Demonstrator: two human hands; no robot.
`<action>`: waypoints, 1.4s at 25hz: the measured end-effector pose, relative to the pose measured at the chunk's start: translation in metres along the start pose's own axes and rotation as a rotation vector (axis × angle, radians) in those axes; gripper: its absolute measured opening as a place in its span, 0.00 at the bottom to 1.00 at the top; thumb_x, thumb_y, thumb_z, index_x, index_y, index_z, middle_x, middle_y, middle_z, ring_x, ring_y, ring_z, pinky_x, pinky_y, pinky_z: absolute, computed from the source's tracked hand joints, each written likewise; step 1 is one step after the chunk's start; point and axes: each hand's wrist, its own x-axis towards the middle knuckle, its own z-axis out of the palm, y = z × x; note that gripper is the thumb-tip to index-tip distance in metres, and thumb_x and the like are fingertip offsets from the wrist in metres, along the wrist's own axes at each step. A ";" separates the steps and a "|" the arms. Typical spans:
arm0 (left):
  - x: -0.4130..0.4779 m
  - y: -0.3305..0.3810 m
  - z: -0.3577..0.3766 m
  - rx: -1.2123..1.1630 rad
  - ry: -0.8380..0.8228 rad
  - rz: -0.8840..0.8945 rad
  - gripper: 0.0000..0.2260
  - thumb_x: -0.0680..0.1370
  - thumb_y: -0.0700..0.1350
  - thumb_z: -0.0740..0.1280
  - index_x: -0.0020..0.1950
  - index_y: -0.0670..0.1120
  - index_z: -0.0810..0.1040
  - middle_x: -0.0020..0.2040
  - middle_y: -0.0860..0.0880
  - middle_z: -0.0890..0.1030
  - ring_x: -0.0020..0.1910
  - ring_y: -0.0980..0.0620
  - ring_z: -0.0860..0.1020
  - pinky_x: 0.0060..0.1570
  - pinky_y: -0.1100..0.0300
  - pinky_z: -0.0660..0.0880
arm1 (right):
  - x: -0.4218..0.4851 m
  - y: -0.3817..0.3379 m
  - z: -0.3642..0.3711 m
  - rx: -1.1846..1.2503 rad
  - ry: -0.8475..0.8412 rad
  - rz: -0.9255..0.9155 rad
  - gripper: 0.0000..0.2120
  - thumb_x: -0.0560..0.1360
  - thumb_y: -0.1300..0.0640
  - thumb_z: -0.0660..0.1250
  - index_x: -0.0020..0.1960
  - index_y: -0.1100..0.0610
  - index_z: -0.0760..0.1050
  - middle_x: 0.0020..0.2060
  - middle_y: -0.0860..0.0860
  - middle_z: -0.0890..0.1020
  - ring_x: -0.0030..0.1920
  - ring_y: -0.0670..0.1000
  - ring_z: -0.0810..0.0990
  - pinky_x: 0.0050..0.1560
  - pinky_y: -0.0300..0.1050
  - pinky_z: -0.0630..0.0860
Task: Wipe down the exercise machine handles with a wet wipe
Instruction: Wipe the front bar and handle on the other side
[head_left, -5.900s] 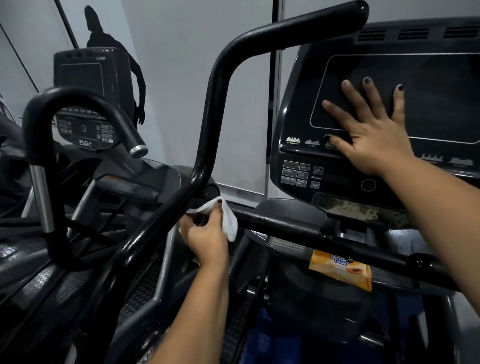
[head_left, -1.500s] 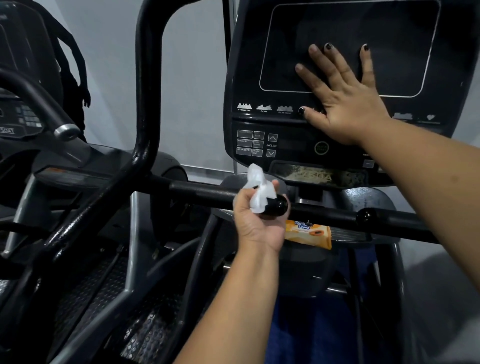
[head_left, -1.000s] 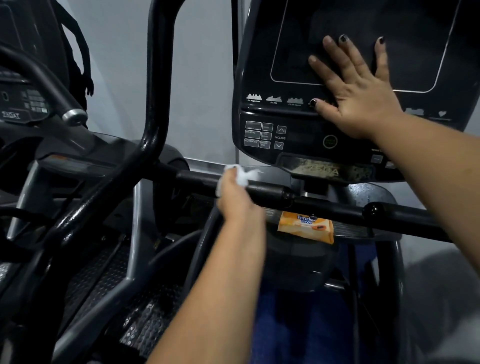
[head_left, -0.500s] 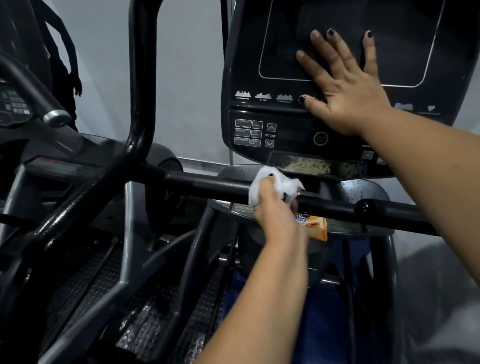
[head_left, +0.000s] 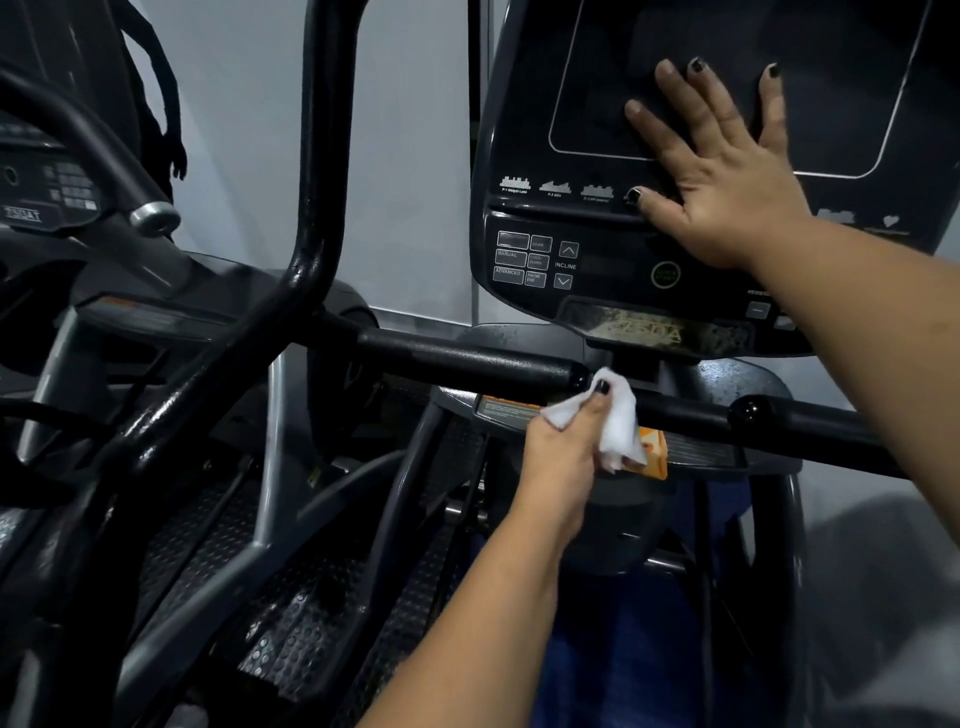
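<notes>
The wet wipe (head_left: 618, 426) has slid a little to the right along the horizontal handle (head_left: 467, 364) since half a second ago. It now sits bunched against the bar just past the end of the thick grip, pinched between the curled fingers and thumb of the left hand (head_left: 563, 449). An orange packet (head_left: 655, 453) peeks out just behind the wipe, and above, the right hand (head_left: 727, 197) lies flat, fingers spread, on the console (head_left: 519, 130).

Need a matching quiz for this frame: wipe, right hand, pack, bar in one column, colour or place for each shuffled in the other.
1 wipe
2 right hand
3 pack
4 bar

A black, horizontal, below console
B orange, partly behind the wipe
C flat on console
D white, gripped by left hand

Pairs: 1-D, 2-C, 3-B, 4-A
</notes>
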 end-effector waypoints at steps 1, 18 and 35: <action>-0.002 -0.006 -0.011 0.037 -0.004 -0.016 0.13 0.80 0.48 0.67 0.51 0.38 0.80 0.40 0.42 0.83 0.41 0.47 0.81 0.44 0.56 0.78 | 0.000 0.001 0.000 0.000 0.000 0.001 0.33 0.78 0.36 0.48 0.80 0.44 0.43 0.80 0.48 0.42 0.79 0.51 0.40 0.74 0.70 0.40; 0.027 0.077 -0.159 0.308 0.501 0.313 0.16 0.75 0.32 0.63 0.61 0.43 0.75 0.44 0.52 0.84 0.44 0.57 0.83 0.37 0.67 0.78 | 0.000 0.001 0.005 0.020 0.064 -0.009 0.33 0.78 0.36 0.47 0.80 0.45 0.47 0.80 0.50 0.44 0.79 0.51 0.41 0.74 0.69 0.41; -0.012 0.044 -0.191 0.020 0.475 0.252 0.13 0.83 0.47 0.60 0.61 0.42 0.78 0.50 0.45 0.86 0.50 0.50 0.84 0.43 0.63 0.79 | -0.002 0.000 0.006 0.037 0.061 0.011 0.34 0.77 0.35 0.48 0.80 0.45 0.49 0.80 0.50 0.46 0.79 0.51 0.42 0.74 0.69 0.40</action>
